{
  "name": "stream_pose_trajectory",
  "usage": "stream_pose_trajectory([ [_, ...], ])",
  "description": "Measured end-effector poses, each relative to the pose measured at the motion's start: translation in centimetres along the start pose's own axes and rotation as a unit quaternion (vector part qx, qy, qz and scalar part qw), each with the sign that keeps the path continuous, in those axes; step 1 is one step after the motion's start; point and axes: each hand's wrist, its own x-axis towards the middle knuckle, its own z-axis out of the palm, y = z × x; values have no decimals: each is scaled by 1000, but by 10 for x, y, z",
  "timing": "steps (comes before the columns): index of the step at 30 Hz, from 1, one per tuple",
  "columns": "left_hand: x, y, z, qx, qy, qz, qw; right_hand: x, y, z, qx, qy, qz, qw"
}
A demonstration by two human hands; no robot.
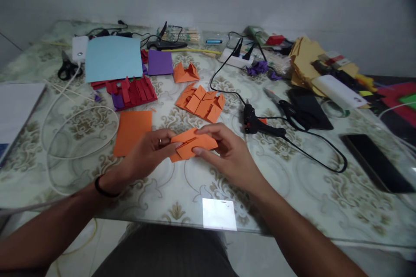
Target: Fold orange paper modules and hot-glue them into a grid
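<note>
Between my two hands, above the near middle of the table, is a folded piece of orange paper (198, 143) with a slit-like fold across it. My left hand (156, 147) pinches its left end, thumb on top. At the right end my right hand (227, 151) grips it, with the thumb on the face and fingers behind. Just beyond lies a group of folded orange paper pieces (203, 103). Another folded orange piece (186, 72) rests farther back. A flat orange sheet (133, 132) lies beside my left hand.
A black glue gun (251, 119) with its cord lies right of my hands, near scissors (292, 112) and a phone (377, 162). Red folded pieces (136, 91), a light blue sheet (112, 58) and a purple sheet (160, 62) sit back left. A white cable (81, 108) loops at left.
</note>
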Motion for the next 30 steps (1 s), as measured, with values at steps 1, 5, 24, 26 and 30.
stream_pose_trajectory([
  [1, 0, 1, 0, 14, 6, 5, 1000, -1, 0, 1, 15, 8, 20, 1000],
  [5, -1, 0, 1, 13, -23, -25, 999, -1, 1, 3, 42, 0, 71, 997],
  [24, -2, -4, 0, 132, -32, -16, 991, 2, 2, 4, -18, -24, 102, 994],
  [26, -2, -3, 0, 127, -34, -8, 991, 2, 1, 2, -29, -25, 95, 995],
  [30, -1, -1, 0, 136, -33, 3, 990, 3, -4, -3, -54, -38, 74, 995],
])
